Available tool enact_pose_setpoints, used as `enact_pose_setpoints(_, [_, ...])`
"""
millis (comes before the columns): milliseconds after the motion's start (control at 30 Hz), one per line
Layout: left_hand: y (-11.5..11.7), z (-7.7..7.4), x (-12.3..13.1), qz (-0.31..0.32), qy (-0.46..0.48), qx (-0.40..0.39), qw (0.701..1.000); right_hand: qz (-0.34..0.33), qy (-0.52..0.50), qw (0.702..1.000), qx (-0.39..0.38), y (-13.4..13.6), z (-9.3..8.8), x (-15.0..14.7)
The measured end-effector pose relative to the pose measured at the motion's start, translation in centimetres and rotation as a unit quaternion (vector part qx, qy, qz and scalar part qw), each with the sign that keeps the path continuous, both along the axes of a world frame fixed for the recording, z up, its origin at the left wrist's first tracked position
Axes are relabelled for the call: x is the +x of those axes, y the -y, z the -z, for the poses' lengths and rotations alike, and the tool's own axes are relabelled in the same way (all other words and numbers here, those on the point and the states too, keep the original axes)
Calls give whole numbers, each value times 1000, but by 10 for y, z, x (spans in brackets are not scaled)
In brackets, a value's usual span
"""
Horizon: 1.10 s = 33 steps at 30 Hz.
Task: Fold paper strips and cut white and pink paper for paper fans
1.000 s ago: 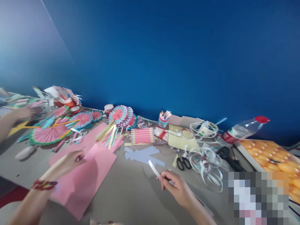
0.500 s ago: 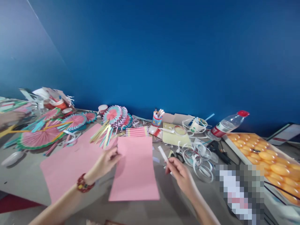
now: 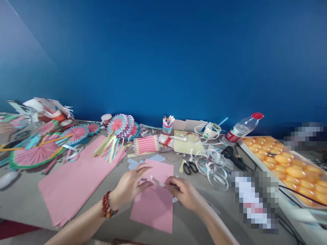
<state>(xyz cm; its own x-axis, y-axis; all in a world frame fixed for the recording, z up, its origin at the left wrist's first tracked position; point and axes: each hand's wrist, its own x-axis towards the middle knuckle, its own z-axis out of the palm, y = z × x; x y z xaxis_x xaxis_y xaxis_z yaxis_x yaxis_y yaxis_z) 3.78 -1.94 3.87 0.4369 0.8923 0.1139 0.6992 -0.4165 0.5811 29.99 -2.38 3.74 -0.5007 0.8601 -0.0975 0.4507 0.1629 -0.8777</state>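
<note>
A pink paper sheet (image 3: 158, 211) lies on the grey table below both hands. Over its left part is my left hand (image 3: 131, 183), fingers and thumb apart, holding nothing. My right hand (image 3: 180, 190) pinches a small white strip (image 3: 155, 181) above the sheet's middle. To the left rests a stack of larger pink sheets (image 3: 74, 180). Pale blue paper strips (image 3: 155, 158) lie at the small sheet's top edge, and a pleated pink and yellow paper (image 3: 146, 145) is behind them.
Black-handled scissors (image 3: 190, 167) and curled white strips (image 3: 211, 166) lie right of the sheet. Further right are a glue gun (image 3: 233, 157), a bottle (image 3: 241, 130) and a tray of orange balls (image 3: 291, 166). Paper fans (image 3: 38, 154) crowd the left; another person's hand (image 3: 6, 128) shows at the left edge.
My left hand has let go of the pink sheet and opened. The sheet is lower and slightly turned. My right hand has brought the white strip left over it.
</note>
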Motion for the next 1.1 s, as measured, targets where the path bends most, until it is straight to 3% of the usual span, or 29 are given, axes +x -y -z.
enact_pose_setpoints(100, [-10,-7,7,57,62,-74,994,-18,-5,1000,-9,-8,1,-12])
enact_pose_setpoints(233, [-27,-2,1,19,103,-138,985,-2,18,1000,6,-16,13,-10])
enact_pose_setpoints(400, [-58,5,-9,-7,92,-130,987,59,104,992,47,-39,18,7])
enact_pose_setpoints(600, [-90,13,-1,-27,32,-118,992,127,234,961,79,-65,11,18])
enact_pose_setpoints(833, [-93,27,7,-48,-41,-97,993,148,343,924,79,-69,17,11])
enact_pose_setpoints(1100, [-97,33,7,-50,-67,-85,993,144,370,914,84,-69,19,10])
